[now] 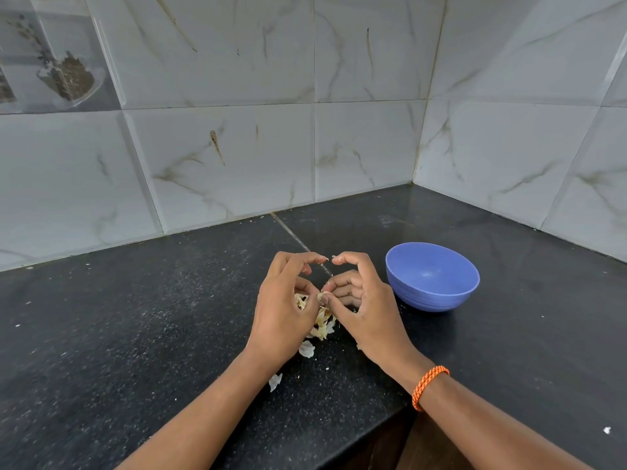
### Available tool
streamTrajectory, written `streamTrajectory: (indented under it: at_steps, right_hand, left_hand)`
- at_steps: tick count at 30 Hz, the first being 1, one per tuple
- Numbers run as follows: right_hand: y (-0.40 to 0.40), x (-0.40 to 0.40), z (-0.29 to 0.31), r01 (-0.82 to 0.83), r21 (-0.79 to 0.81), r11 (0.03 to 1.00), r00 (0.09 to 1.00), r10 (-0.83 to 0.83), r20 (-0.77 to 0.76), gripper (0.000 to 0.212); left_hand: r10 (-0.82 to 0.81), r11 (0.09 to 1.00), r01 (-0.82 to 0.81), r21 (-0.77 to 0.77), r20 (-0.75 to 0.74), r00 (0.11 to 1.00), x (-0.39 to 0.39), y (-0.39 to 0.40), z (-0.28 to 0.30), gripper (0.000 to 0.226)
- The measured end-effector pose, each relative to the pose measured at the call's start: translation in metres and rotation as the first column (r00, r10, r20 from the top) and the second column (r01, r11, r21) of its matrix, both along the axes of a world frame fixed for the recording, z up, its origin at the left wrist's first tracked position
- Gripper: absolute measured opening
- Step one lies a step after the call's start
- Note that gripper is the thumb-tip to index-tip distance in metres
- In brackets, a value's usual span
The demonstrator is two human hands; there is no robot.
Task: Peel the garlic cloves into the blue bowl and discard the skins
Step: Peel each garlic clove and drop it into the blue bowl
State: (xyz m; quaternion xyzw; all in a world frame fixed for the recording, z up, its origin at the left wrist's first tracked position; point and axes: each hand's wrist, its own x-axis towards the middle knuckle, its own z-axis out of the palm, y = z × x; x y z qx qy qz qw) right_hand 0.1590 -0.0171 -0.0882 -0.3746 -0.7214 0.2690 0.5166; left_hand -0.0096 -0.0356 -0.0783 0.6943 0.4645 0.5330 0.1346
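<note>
Both hands (325, 300) pinch garlic (323, 296) beside blue bowl (432, 278).

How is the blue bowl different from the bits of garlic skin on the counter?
The round blue plastic bowl is one smooth, solid thing; the pale papery garlic skins are many thin, ragged flakes. The bowl stands upright and looks empty inside; the skins lie flat and scattered. The bowl sits to the right of the right hand; the skins lie under and between both hands, near the left hand. Both rest on the black speckled stone counter.
</note>
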Motion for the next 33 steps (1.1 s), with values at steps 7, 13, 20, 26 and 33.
streamTrajectory:
  at_steps: [7,13,20,26,33]
  right_hand:
    - [0.001,0.0,-0.001,-0.013,0.0,1.0,1.0,0.013,-0.026,0.057]
    - [0.0,0.0,0.0,-0.021,-0.007,1.0,0.999,0.021,-0.028,0.057]
    - [0.0,0.001,0.0,-0.022,-0.006,1.0,0.999,0.022,-0.04,0.058]
    - [-0.003,0.0,0.002,-0.025,0.003,1.0,0.999,0.025,-0.045,0.055]
    - [-0.002,0.003,0.0,0.088,0.041,0.995,0.996,-0.089,0.017,0.052]
  left_hand:
    - [-0.003,1.0,0.004,0.02,-0.052,0.999,0.001,0.0,-0.003,0.063]
    - [0.02,1.0,-0.019,0.013,-0.066,0.998,0.001,0.0,-0.001,0.063]
    - [0.021,1.0,-0.019,0.022,-0.055,0.998,0.001,0.0,-0.002,0.061]
    - [-0.001,1.0,0.001,0.014,-0.065,0.998,-0.003,0.001,-0.001,0.051]
    - [0.119,0.993,-0.118,0.017,-0.059,0.991,-0.009,0.0,0.001,0.012]
